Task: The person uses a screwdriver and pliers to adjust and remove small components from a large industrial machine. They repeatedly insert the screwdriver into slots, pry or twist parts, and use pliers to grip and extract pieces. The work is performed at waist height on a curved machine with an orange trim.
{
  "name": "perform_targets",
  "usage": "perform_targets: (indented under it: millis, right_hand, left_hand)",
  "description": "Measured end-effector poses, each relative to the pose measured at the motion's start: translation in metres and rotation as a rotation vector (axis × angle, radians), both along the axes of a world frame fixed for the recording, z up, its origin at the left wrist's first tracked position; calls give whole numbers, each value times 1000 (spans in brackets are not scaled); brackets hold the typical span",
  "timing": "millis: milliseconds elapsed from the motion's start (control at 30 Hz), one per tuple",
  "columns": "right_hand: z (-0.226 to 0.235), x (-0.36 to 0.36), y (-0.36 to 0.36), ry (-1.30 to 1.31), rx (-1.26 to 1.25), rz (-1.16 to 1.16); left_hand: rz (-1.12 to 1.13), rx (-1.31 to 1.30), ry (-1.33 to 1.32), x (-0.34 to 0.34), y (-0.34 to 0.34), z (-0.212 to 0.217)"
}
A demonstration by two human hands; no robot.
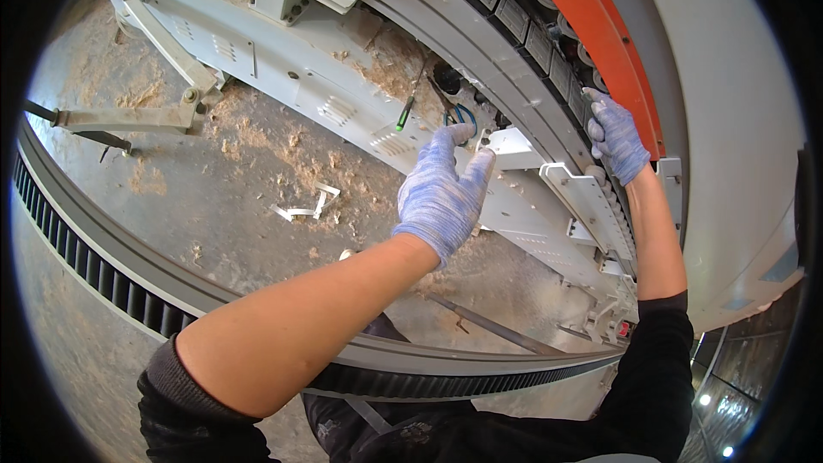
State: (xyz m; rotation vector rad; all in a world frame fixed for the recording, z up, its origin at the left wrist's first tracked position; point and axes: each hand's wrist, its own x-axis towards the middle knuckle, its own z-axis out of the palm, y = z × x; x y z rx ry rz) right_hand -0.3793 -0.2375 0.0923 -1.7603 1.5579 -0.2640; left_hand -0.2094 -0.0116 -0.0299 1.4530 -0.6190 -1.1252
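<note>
My left hand (439, 195), in a blue-and-white knit glove, reaches over the machine's pale frame with thumb and fingers apart. It looks empty. Close beyond its fingertips lies a blue-handled hand tool (467, 117), perhaps pliers or scissors; its head is partly hidden. A screwdriver with a green-and-black handle (405, 113) rests to the left of that tool. My right hand (617, 135), gloved alike, is at the row of black track pads (540, 45), beside the orange curved strip (607, 17). Its fingers are curled, and whatever they may hold is hidden.
A long rail with black ribs (129, 291) curves across in front of my body. Wood shavings cover the machine ledge (390, 69) and the grey floor (231, 206), where white strip scraps (313, 204) lie. A white hinged arm (163, 51) juts out at upper left.
</note>
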Motion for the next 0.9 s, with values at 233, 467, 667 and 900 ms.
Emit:
perform_targets:
  millis: [233, 467, 667, 900]
  right_hand:
    - [-6, 2, 11, -82, 23, -22]
    - [-13, 2, 20, -194, 50, -92]
    - [-24, 1, 23, -310, 59, -57]
    - [-29, 1, 84, -490, 22, -32]
  left_hand:
    - [15, -27, -21, -3, 1, -2]
    - [30, -21, -7, -6, 0, -6]
    - [56, -66, 37, -7, -1, -8]
    - [17, -70, 137, -4, 0, -9]
